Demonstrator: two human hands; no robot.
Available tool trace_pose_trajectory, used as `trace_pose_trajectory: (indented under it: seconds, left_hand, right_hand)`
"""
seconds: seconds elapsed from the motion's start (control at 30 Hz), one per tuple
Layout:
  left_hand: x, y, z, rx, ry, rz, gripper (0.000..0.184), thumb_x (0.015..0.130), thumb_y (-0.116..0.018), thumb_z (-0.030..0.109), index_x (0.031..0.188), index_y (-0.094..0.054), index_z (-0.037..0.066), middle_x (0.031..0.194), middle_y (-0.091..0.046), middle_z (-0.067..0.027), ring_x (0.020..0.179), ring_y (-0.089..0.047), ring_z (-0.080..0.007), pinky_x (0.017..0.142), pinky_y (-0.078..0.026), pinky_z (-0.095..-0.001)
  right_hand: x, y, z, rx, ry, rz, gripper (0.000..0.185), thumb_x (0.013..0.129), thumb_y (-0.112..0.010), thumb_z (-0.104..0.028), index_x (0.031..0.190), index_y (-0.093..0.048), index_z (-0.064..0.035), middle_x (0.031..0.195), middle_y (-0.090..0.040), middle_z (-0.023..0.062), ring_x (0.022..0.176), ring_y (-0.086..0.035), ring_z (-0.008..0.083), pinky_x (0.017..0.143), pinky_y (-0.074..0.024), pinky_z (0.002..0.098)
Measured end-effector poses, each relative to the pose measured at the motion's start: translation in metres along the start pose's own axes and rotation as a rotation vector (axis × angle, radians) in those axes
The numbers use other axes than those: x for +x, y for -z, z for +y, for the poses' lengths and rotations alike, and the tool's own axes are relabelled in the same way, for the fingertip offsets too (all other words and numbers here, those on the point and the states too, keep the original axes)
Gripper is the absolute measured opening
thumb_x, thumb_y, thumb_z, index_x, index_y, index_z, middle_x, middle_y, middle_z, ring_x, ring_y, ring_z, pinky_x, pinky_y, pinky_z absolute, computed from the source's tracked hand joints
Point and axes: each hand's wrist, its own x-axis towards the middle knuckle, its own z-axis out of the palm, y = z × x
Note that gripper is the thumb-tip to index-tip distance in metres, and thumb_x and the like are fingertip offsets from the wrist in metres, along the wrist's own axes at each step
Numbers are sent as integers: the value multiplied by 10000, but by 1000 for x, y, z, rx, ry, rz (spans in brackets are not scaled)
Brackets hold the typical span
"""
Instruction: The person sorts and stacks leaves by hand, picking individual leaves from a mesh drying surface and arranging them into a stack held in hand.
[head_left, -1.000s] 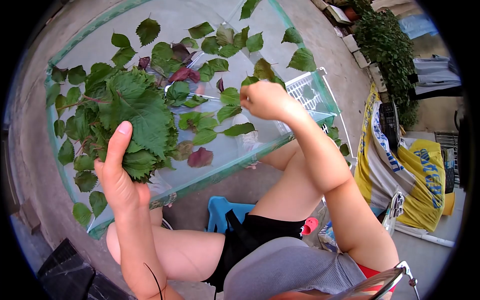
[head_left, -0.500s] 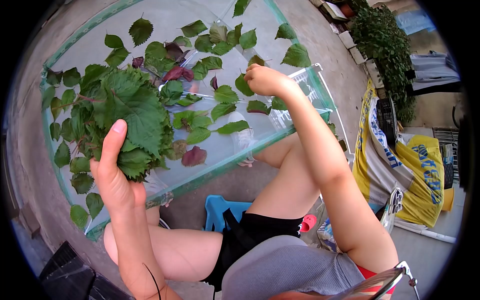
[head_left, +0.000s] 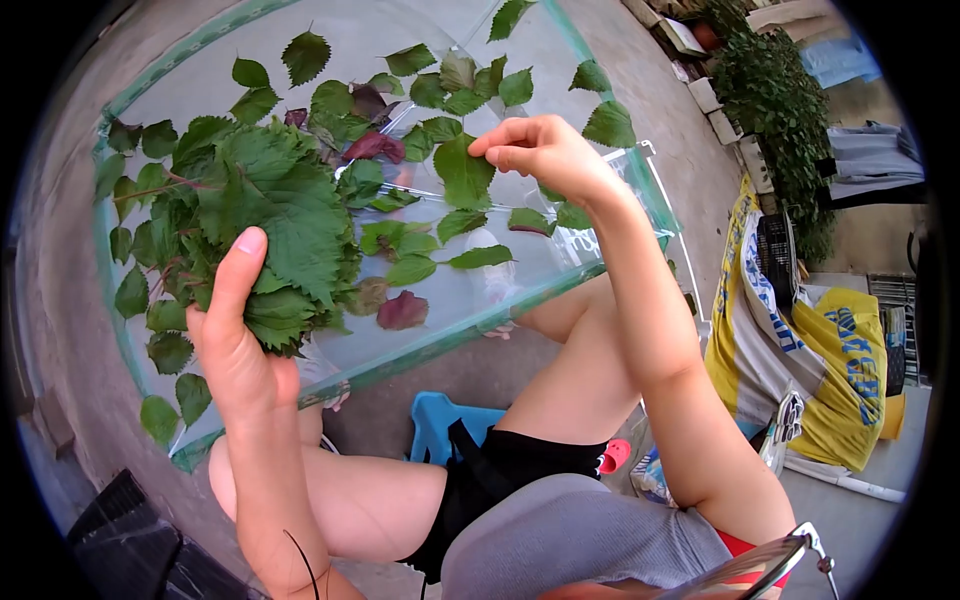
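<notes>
A thick stack of green perilla leaves is gripped in my left hand, thumb pressed on top and the other fingers hidden beneath. My right hand pinches the tip or stem of a single perilla leaf between thumb and fingers, a little to the right of the stack. Both hands are above a pale mesh net with a green edge. Several loose leaves lie spread over the net, among them a purple-red leaf near its front edge.
A blue plastic stool stands under me, with a pink shoe nearby. Yellow and white sacks lie at the right, beside a black crate. Leafy plants grow along the wall. Black plastic-like material is at the lower left.
My right hand has moved left and now has a single perilla leaf pinched in it, hanging over the net. My left hand still grips the stack. The view has shifted slightly.
</notes>
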Motion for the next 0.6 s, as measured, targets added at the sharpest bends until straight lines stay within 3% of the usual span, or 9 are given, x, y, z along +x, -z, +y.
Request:
trace_pose_trajectory:
  seconds: [0.17, 0.3, 0.6]
  left_hand:
    - [0, -3, -2, 13, 4, -6, 435, 803, -724, 140, 1178, -573, -19, 1076, -651, -100, 942, -648, -199, 853, -522, -338]
    - [0, -3, -5, 22, 29, -28, 441, 800, -725, 135, 1180, -570, -24, 1087, -646, -102, 949, -646, -199, 858, -521, -335]
    - [-4, -9, -11, 50, 38, -52, 435, 803, -718, 114, 1180, -561, -35, 1084, -642, -108, 945, -644, -200, 851, -525, -333]
  right_hand:
    - [-23, -16, -21, 451, 110, -39, 164, 768, -748, -15, 921, -691, 4, 922, -656, 27, 803, -619, 105, 765, -512, 239]
    - [-36, -24, -26, 475, 253, -72, 137, 738, -739, 57, 862, -690, 24, 909, -641, 53, 811, -611, 118, 736, -511, 238]
    - [-53, -31, -34, 667, 200, -104, 142, 770, -733, 11, 899, -676, -5, 886, -654, 48, 794, -608, 106, 706, -505, 235]
